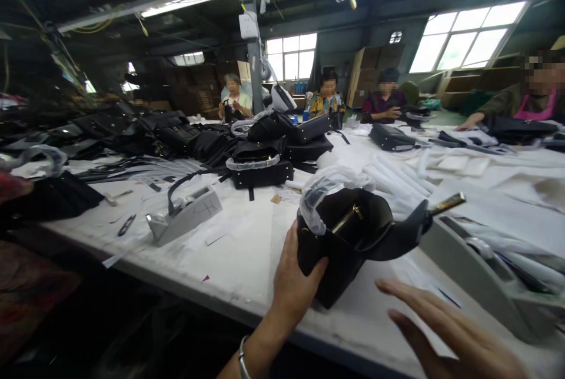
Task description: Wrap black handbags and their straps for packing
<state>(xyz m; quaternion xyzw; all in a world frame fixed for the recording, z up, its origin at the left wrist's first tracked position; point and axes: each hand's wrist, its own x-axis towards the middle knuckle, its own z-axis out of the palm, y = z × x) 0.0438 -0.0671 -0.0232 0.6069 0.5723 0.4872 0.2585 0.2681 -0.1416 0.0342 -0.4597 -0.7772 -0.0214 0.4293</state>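
A black handbag [335,273] stands at the table's front edge with its top open, showing a gold zipper inside. Clear plastic wrap [315,202] covers its curved handle. To the right its flap [401,238] hangs out, with a gold-coloured metal piece at the tip. My left hand [296,279] grips the bag's near left side, thumb on the front and fingers around the edge. My right hand [445,332] is apart from the bag, to its lower right, with fingers stretched out and nothing in them.
Grey tape dispensers stand left [189,214] and right [485,273] of the bag. A small cutter [127,225] lies at left. Black bags [260,170] are piled at the back. White sheets [507,214] cover the right side. Several people sit across the table; another person's sleeve is at far left.
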